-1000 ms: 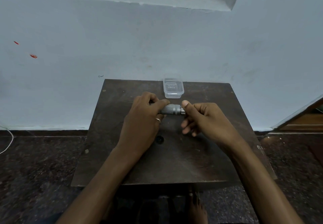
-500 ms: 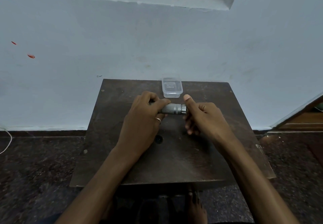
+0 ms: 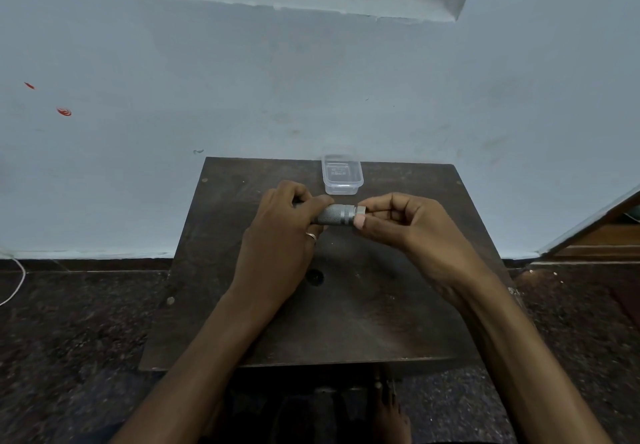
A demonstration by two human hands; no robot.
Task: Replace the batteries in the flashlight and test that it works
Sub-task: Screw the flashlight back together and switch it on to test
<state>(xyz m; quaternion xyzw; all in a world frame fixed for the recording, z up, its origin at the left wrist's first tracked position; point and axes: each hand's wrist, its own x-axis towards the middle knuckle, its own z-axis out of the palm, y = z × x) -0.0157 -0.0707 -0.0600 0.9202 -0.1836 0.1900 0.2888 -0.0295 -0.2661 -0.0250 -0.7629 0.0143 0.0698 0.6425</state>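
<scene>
Flashlight (image 3: 334, 215) held above surface (image 3: 381, 305), near clear box (image 3: 342, 175). Left hand (image 3: 280, 236) wrapped round body; right hand (image 3: 398, 222) pinching end cap. Risk: cap slips, rolls off edge; batteries spill if tilted.

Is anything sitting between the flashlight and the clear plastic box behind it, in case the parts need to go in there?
Nothing visible does. The flashlight, held by the left hand and pinched at its end by the right hand, sits just in front of the clear plastic box, with only bare table between them.
</scene>
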